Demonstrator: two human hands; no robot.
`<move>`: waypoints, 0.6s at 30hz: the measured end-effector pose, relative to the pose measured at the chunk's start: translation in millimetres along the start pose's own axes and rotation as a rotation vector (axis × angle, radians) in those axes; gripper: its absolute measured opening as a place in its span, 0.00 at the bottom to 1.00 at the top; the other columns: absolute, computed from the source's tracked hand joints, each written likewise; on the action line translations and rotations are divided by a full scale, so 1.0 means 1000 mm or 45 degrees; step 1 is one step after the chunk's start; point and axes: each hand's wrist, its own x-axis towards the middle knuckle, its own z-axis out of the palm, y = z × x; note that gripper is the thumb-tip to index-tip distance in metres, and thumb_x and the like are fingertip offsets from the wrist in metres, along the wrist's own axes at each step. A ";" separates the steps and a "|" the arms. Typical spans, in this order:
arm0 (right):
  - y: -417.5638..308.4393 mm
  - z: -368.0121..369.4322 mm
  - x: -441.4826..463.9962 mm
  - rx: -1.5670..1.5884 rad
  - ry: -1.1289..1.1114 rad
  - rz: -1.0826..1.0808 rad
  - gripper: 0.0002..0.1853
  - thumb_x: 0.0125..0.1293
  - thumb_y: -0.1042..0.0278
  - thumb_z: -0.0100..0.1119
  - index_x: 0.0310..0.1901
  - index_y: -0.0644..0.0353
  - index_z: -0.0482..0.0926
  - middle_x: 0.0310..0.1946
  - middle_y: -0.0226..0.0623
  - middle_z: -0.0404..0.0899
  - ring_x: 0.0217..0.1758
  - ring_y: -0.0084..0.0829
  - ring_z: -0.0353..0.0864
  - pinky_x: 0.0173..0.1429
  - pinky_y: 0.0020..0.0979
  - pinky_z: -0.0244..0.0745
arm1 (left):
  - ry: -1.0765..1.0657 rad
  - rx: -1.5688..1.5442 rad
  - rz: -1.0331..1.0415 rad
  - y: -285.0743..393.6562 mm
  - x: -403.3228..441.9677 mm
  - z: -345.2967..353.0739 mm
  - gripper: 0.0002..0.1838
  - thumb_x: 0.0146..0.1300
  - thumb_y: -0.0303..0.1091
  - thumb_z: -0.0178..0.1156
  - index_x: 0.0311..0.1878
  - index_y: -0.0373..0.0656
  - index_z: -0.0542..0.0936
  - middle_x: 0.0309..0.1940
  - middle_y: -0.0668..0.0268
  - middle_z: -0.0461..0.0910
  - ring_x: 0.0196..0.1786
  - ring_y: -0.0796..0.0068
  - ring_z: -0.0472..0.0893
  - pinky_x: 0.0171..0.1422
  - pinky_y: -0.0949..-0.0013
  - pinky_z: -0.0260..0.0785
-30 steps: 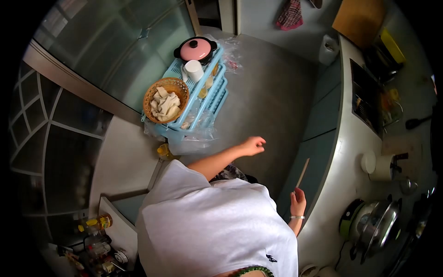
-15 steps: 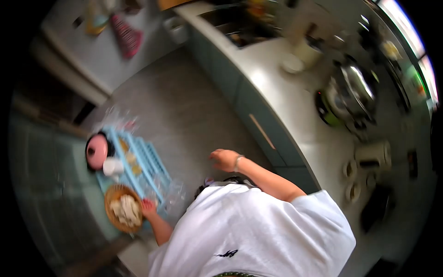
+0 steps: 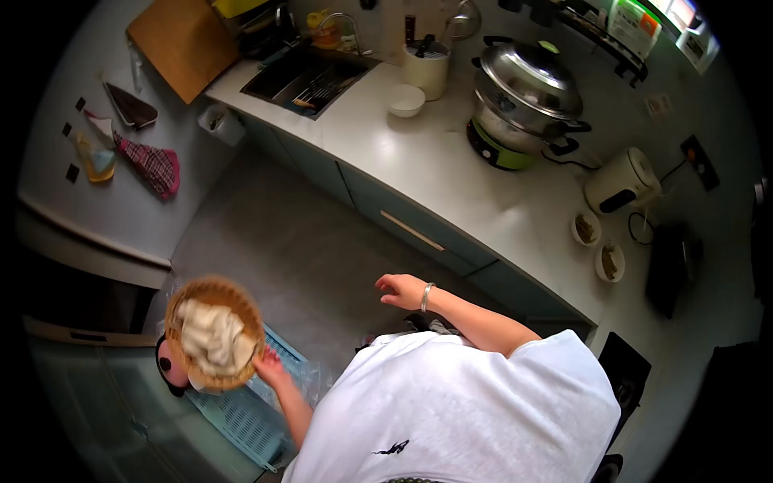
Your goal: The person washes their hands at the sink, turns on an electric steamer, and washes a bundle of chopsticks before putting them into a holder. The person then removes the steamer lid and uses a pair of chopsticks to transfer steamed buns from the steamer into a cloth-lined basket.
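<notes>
Wicker basket (image 3: 216, 286) of pale folds (image 3: 212, 338), too blurred to name, is held by the left hand (image 3: 270, 367); right hand (image 3: 403, 291) free, half-curled.

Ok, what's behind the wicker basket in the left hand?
Beyond the wicker basket, part of a pink pot lid shows at one side, and a light-blue rack below. The basket covers some of the lid and rack; anything else directly behind it is hidden.

Wicker basket (image 3: 211, 286) lifted off the blue rack (image 3: 236, 423), raised in left hand (image 3: 271, 366)
</notes>
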 end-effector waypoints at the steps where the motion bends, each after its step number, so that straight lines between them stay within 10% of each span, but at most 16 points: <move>1: 0.007 -0.006 -0.006 0.007 0.017 0.003 0.21 0.57 0.61 0.61 0.50 0.60 0.72 0.44 0.44 0.78 0.47 0.42 0.77 0.53 0.35 0.72 | -0.110 0.108 -0.071 -0.007 -0.007 0.032 0.19 0.59 0.46 0.52 0.42 0.38 0.75 0.31 0.63 0.79 0.27 0.75 0.75 0.31 0.76 0.67; 8: 0.060 -0.057 -0.066 1.075 0.597 0.425 0.39 0.61 0.51 0.58 0.68 0.57 0.50 0.52 0.41 0.74 0.45 0.25 0.77 0.44 0.27 0.74 | -1.003 0.859 -0.477 -0.084 -0.146 0.238 0.18 0.61 0.43 0.49 0.35 0.35 0.78 0.27 0.57 0.82 0.24 0.69 0.80 0.27 0.73 0.71; 18: 0.150 -0.119 -0.191 1.501 1.092 0.618 0.17 0.64 0.65 0.52 0.53 0.61 0.69 0.45 0.39 0.78 0.43 0.32 0.81 0.44 0.33 0.78 | -1.669 1.463 -0.623 -0.196 -0.267 0.361 0.25 0.66 0.50 0.44 0.38 0.34 0.78 0.29 0.57 0.82 0.26 0.71 0.81 0.28 0.74 0.70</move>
